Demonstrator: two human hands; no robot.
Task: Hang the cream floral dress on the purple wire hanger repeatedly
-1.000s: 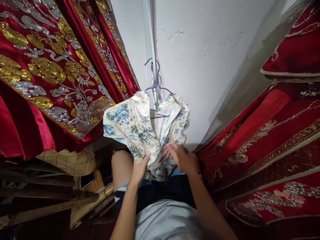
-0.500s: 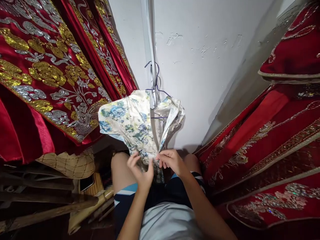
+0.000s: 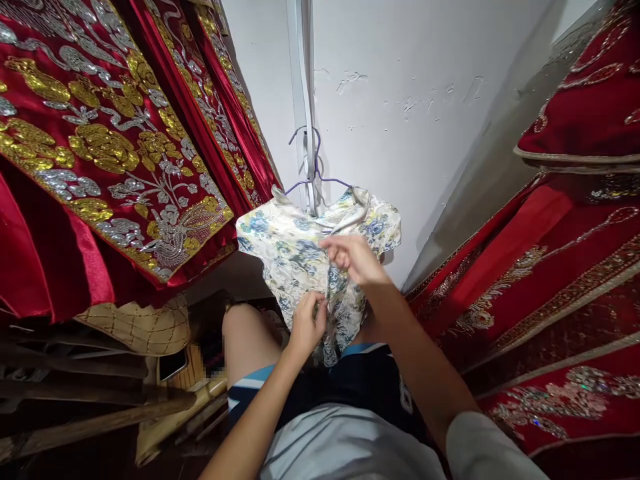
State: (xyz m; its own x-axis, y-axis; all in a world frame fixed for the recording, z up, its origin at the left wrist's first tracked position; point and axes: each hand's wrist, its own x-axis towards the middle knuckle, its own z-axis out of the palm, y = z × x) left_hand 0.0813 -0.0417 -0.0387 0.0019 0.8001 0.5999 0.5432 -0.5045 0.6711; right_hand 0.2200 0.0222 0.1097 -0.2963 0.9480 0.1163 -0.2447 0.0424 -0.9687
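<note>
A white short-sleeved blouse [image 3: 283, 250] with blue and green flowers hangs in front of me on a thin purple hanger [image 3: 334, 180]. My left hand [image 3: 307, 323] is closed on the lower front edge of the blouse, thumb and fingers pinched together. Higher up, just below the collar, my right hand [image 3: 354, 258] has its fingers curled at the front opening, pinching the fabric. That hand is slightly blurred and covers part of the blouse. The two front halves now lie close together.
The hanger hooks onto a white metal strip [image 3: 301, 87] against a pale wall [image 3: 400, 153]. Red embroidered garments hang at the left [image 3: 125, 143] and right [image 3: 505, 267]. Low on the left are a phone [image 3: 173, 364] and a wooden frame [image 3: 100, 423].
The gaping front of the blouse has been drawn together and its right side spread out. My right hand has moved up to the chest; my left, formerly open, has closed on the front edge.
</note>
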